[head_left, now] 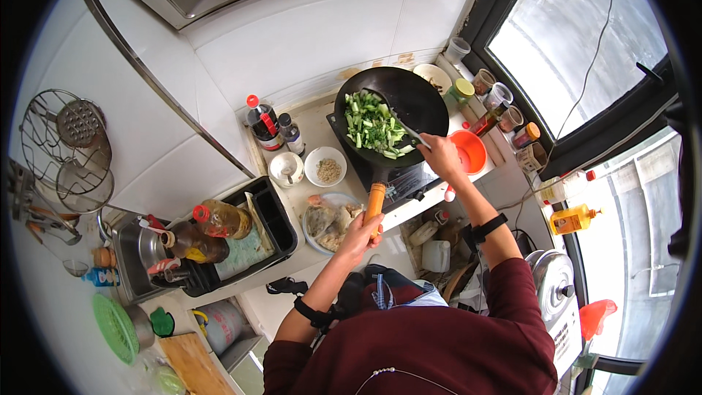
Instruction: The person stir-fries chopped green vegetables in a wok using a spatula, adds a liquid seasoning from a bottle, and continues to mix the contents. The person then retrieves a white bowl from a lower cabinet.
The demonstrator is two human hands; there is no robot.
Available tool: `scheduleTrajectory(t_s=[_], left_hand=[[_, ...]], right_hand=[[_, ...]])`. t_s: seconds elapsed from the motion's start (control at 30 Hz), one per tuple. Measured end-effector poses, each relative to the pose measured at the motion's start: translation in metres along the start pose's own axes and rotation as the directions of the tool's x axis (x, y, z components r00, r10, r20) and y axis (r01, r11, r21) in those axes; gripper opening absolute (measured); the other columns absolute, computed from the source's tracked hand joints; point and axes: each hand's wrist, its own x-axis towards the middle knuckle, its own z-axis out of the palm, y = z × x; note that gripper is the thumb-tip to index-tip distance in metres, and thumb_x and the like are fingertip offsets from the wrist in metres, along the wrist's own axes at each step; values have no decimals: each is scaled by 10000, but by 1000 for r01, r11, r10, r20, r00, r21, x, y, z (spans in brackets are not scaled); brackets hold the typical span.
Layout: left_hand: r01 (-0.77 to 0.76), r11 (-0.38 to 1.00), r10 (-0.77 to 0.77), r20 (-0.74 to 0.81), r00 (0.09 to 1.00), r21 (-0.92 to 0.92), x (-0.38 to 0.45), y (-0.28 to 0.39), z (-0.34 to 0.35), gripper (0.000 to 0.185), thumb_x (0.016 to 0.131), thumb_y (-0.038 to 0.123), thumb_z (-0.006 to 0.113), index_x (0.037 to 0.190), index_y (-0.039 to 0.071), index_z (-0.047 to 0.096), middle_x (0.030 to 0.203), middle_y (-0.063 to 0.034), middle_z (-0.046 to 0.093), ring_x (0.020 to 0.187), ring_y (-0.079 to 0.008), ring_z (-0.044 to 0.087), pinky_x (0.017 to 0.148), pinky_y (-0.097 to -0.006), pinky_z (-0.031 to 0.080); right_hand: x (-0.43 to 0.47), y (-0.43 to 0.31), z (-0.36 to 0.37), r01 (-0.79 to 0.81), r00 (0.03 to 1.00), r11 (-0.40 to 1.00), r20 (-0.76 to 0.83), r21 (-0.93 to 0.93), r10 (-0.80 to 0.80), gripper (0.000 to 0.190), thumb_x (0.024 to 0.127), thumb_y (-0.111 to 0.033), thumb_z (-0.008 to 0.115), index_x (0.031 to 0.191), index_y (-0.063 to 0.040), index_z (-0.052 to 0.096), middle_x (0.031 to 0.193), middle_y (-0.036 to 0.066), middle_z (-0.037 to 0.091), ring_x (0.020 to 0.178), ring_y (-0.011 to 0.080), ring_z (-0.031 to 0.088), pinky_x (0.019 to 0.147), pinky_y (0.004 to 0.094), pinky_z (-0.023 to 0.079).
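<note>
A black wok (422,93) sits tilted on the stove (403,192), with chopped green vegetables (375,123) gathered in its left side. My left hand (359,236) grips the wok's wooden handle (376,197) near its end. In my right hand (440,156) is a metal spatula (403,122); its dark head reaches in among the greens and is partly hidden by them. Close to my left hand stands a clear bowl (306,225) holding what looks like raw meat or seafood. An orange-red plastic bowl (474,151) is just beyond my right wrist.
Left of the stove stand a white bowl (341,162) of pale minced food, a small seasoning bowl with a spoon (286,169), a soy sauce bottle (264,123) and a smaller dark bottle (292,134). A black tray (282,241) holds oil bottles. Jars (496,96) line the windowsill at right.
</note>
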Motion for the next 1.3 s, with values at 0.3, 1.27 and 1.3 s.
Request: scheduleTrajectory(t_s=[0.3, 1.27, 1.3], left_hand=[[28, 1000, -28, 25, 999, 4, 3, 5, -1, 255, 949, 271, 650, 1056, 99, 495, 797, -11, 532, 551, -76, 485, 470, -206, 354], [42, 999, -42, 8, 999, 25, 1, 3, -2, 275, 947, 288, 651, 1109, 118, 508, 804, -12, 534, 581, -83, 498, 499, -200, 364], [40, 999, -41, 17, 999, 26, 1, 4, 0, 276, 946, 288, 652, 1111, 118, 510, 805, -11, 535, 582, -83, 497, 500, -201, 365]], right_hand=[[-87, -13, -13, 228, 973, 901, 43, -370, -228, 573, 815, -11, 548, 1378, -101, 498, 878, 119, 562, 703, 289, 653, 557, 416, 510], [-36, -52, -44, -143, 989, 981, -63, -131, 136, 396, 903, -221, 646, 1298, -248, 630, 847, 112, 595, 736, 320, 637, 647, 446, 499], [-33, -51, -33, -112, 991, 989, -85, -97, 104, 396, 904, -223, 646, 1299, -248, 629, 838, 105, 583, 728, 322, 634, 624, 441, 499]])
